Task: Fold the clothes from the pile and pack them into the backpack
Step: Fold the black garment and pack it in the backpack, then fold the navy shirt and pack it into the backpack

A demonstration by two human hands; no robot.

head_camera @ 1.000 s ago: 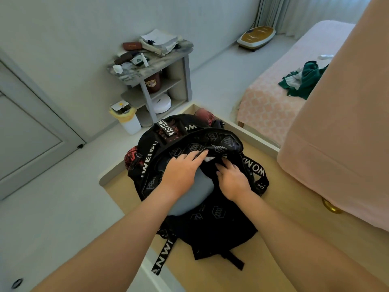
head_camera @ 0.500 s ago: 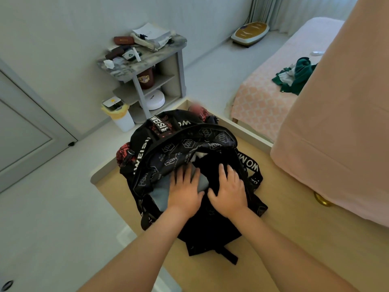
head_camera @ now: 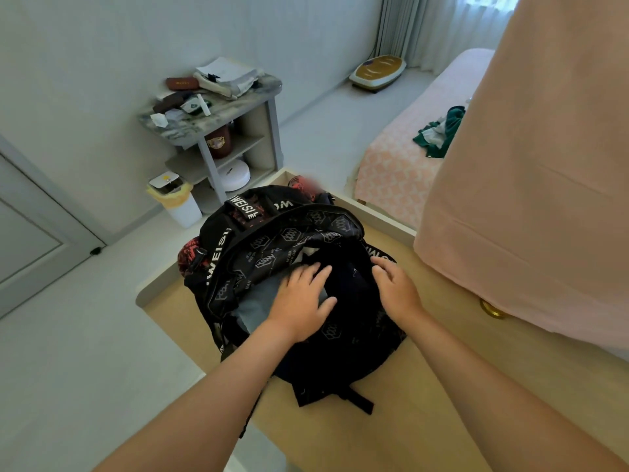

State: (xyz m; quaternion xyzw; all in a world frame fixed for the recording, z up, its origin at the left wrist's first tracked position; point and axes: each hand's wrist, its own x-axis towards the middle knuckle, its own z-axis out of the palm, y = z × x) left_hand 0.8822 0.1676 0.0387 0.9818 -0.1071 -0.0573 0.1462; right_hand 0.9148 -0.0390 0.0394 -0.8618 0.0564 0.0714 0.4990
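Your left grip (head_camera: 303, 301) lies flat, fingers spread, pressing the grey garment (head_camera: 253, 310) into the open backpack (head_camera: 343, 338); your right grip (head_camera: 396, 287) rests open-palmed on its black flap. The backpack sits at the counter's (head_camera: 425, 417) far corner.

Over by the wall, a grey shelf unit (head_camera: 218, 131), top cluttered with papers (head_camera: 226, 74) and a brown case (head_camera: 182, 84). Brown jar (head_camera: 218, 143) on the middle shelf, white disc (head_camera: 235, 173) lower down. Just beside, a white bin (head_camera: 177, 202) with yellow liner. Far corner, a scale (head_camera: 377, 73) below the curtain (head_camera: 401, 25). Right, pink bed (head_camera: 401, 158).
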